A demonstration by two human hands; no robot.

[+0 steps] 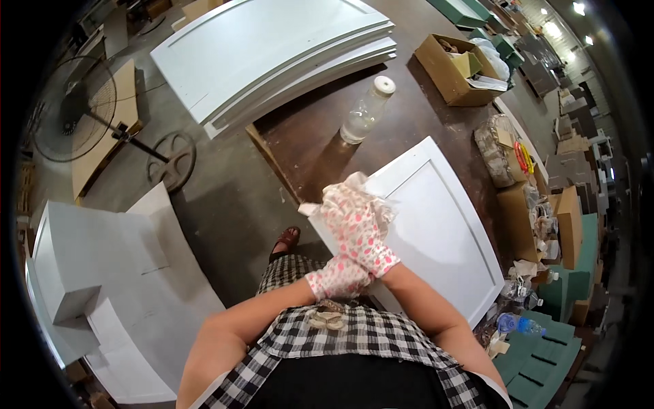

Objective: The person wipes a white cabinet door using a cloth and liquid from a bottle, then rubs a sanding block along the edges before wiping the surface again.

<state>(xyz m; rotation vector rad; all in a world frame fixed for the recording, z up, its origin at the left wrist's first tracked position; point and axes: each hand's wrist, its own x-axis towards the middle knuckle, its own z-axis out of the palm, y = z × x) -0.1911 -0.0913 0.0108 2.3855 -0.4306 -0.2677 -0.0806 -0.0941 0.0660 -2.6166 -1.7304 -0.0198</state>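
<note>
Floor side, far left: standing fan (68,109) and white cabinet pieces (102,273) on bare concrete (225,198), an open strip of it running between them and the worktable edge. Stack of white door panels (272,48) overhangs the brown worktable (306,143) at its upper left corner. Left hand (338,278), in a white glove with pink dots, sits low near the person's waist, just under the right wrist; fingers curled in, whether they grip anything cannot be told. Right hand (357,228), same glove, lies flat-pressed on a crumpled white cloth (361,187), fingers closed over it, at the near-left corner of the white panel door (436,232). Door lies flat on the worktable, its left edge close to the table edge. Clear plastic bottle (364,112) stands beyond it, apart, with bare tabletop around. Right of door: open cardboard box (453,71), bagged items (501,146), small boxes (558,225) crowding that margin.
</note>
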